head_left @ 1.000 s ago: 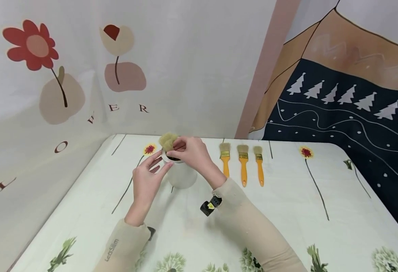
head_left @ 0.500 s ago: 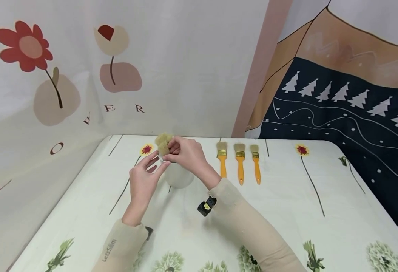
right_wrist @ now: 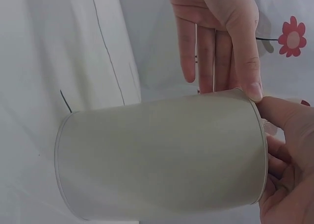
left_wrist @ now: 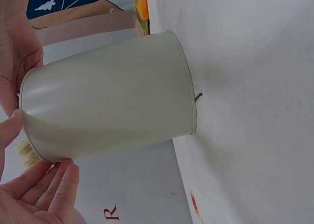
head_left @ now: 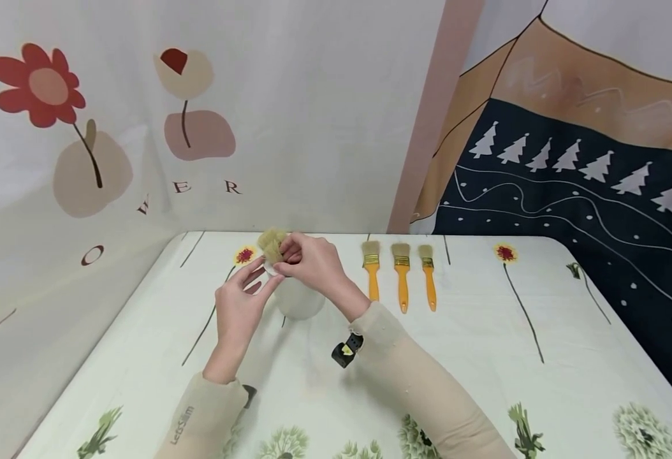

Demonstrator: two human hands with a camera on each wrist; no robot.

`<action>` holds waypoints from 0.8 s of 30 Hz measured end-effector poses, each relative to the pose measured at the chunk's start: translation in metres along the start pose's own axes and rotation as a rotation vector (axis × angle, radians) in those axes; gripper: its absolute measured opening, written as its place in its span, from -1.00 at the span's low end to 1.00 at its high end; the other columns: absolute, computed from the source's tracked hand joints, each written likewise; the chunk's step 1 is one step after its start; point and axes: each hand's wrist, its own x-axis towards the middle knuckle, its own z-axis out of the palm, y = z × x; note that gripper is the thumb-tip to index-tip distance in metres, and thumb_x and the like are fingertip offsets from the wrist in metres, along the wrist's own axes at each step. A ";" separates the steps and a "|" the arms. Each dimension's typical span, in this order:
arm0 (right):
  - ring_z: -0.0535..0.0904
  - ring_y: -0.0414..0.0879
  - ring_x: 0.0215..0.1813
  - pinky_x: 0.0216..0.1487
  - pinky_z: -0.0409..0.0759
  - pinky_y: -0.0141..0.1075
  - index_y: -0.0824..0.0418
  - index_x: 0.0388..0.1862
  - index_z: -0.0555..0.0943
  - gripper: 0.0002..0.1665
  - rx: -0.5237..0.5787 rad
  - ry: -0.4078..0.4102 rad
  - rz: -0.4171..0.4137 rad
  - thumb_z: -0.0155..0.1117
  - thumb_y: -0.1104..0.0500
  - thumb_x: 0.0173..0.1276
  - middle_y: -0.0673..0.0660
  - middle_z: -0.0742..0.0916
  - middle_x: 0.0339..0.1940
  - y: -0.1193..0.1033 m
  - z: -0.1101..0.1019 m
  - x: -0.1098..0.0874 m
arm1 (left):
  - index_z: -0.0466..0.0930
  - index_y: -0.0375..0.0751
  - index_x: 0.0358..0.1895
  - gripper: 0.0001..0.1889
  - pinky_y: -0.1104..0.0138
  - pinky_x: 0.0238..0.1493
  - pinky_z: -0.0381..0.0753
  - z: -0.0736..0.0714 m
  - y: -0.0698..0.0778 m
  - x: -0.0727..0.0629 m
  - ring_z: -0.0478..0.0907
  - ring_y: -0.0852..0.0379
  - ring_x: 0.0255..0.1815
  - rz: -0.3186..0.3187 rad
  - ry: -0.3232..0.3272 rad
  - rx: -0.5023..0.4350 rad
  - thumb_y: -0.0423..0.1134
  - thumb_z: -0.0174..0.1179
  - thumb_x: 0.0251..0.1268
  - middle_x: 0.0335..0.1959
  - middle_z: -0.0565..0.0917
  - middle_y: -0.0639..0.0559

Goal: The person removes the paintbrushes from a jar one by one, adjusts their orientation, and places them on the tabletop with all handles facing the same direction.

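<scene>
A pale, smooth cylindrical canister (head_left: 300,301) stands upright on the table. Tan bristles of paintbrushes (head_left: 271,242) rise above its rim; whatever lies lower inside is hidden. My left hand (head_left: 238,313) holds the canister near its rim, thumb on one side and fingers on the other, as the left wrist view shows on the canister wall (left_wrist: 108,96). At the opening, my right hand (head_left: 317,262) has curled fingers and pinches at the bristles, its thumb beside the rim. The right wrist view hides the bristles behind the canister (right_wrist: 162,158).
To the right of the canister lie three paintbrushes (head_left: 403,274) with orange handles, in a row with bristles pointing away. A flower-printed cloth (head_left: 474,338) covers the table. A printed curtain (head_left: 313,127) hangs behind the far edge.
The right hand has shifted slightly toward the left hand over the opening, and the bristles have moved left a little. The left hand keeps its hold; the head view has turned slightly right.
</scene>
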 end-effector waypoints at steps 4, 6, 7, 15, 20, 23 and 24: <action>0.74 -0.26 -0.18 -0.08 0.67 -0.41 0.06 -0.11 0.66 -0.60 -0.049 0.016 0.012 0.50 -0.13 0.20 -0.06 0.81 -0.22 -0.001 0.002 0.001 | 0.61 -0.21 0.23 -0.47 0.26 0.05 0.73 0.000 -0.001 0.001 0.70 -0.07 0.13 0.001 -0.004 -0.012 -0.13 0.44 0.19 0.21 0.67 -0.13; 0.73 -0.26 -0.19 -0.10 0.66 -0.41 0.05 -0.12 0.65 -0.58 -0.072 0.020 0.020 0.50 -0.15 0.19 -0.07 0.81 -0.23 -0.002 0.003 0.000 | 0.62 -0.22 0.22 -0.47 0.26 0.06 0.73 0.000 -0.001 0.001 0.70 -0.09 0.13 -0.003 -0.005 -0.012 -0.13 0.45 0.19 0.21 0.67 -0.13; 0.73 -0.26 -0.20 -0.11 0.65 -0.42 0.05 -0.12 0.65 -0.58 -0.082 0.021 0.022 0.50 -0.16 0.20 -0.07 0.81 -0.23 -0.003 0.003 0.000 | 0.62 -0.22 0.22 -0.47 0.26 0.06 0.73 0.000 -0.001 0.001 0.70 -0.09 0.13 -0.003 -0.006 -0.011 -0.13 0.45 0.19 0.21 0.67 -0.13; 0.75 -0.23 -0.17 -0.02 0.67 -0.35 0.10 -0.09 0.66 -0.67 -0.060 0.018 0.002 0.45 -0.04 0.28 -0.04 0.82 -0.22 -0.002 0.003 -0.002 | 0.64 -0.20 0.20 -0.48 0.29 0.03 0.73 0.000 -0.001 0.001 0.72 -0.07 0.10 0.006 0.004 -0.015 -0.13 0.46 0.17 0.16 0.70 -0.14; 0.76 -0.23 -0.15 0.07 0.68 -0.27 0.10 -0.06 0.67 -0.74 -0.025 0.012 -0.024 0.39 0.06 0.31 -0.03 0.83 -0.20 0.003 0.002 -0.001 | 0.63 -0.20 0.21 -0.48 0.30 0.05 0.72 0.001 -0.001 0.001 0.71 -0.06 0.11 -0.003 0.003 -0.019 -0.13 0.46 0.17 0.18 0.68 -0.14; 0.76 -0.21 -0.16 0.06 0.69 -0.25 0.11 -0.06 0.67 -0.76 -0.019 0.011 -0.041 0.34 0.11 0.32 0.00 0.83 -0.21 0.006 0.001 -0.001 | 0.62 -0.21 0.22 -0.47 0.24 0.08 0.72 0.001 -0.001 0.001 0.70 -0.08 0.13 -0.010 -0.003 -0.021 -0.14 0.46 0.17 0.20 0.67 -0.16; 0.76 -0.19 -0.16 0.06 0.70 -0.24 0.12 -0.06 0.67 -0.76 -0.016 0.008 -0.046 0.33 0.11 0.32 0.01 0.83 -0.21 0.006 0.000 -0.002 | 0.62 -0.22 0.22 -0.47 0.22 0.09 0.72 0.001 -0.001 0.001 0.69 -0.10 0.14 -0.012 -0.004 -0.024 -0.13 0.45 0.18 0.20 0.67 -0.17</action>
